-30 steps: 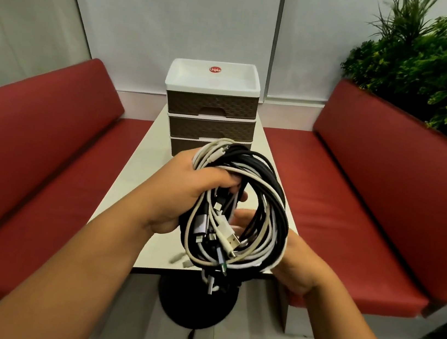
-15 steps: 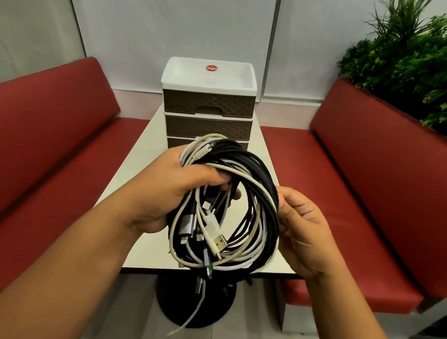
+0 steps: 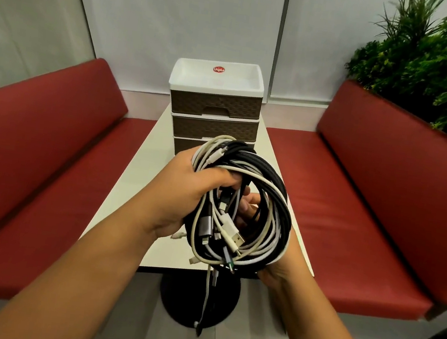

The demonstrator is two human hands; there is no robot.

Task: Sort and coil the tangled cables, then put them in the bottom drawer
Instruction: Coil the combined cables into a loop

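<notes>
Progress check: the cable bundle is being held in the air above the near end of the worktop, black and white leads still wound together in one mixed loop. Several plug ends, among them a white USB plug and a grey-sleeved connector, are hanging loose across the middle of the loop, and one white tail is dangling down past the near edge of the worktop.

Left hand: fingers are curling round the upper left of the bundle, grip clamped on it. Right hand: it is cupping the bundle from below and behind on the right; its fingers are showing through the loop, wrapping the strands, so it too is grasping the bundle.

Three-drawer organiser is standing at the far end of the worktop. The upper two drawers are looking closed; the bottom drawer is mostly hidden behind the bundle, and the visible part is showing no gap.

Judgement: sorting is not yet done, since no single cable is lying separated or coiled on its own. Remaining: untangle, coil each lead, open the bottom drawer, stow.
</notes>
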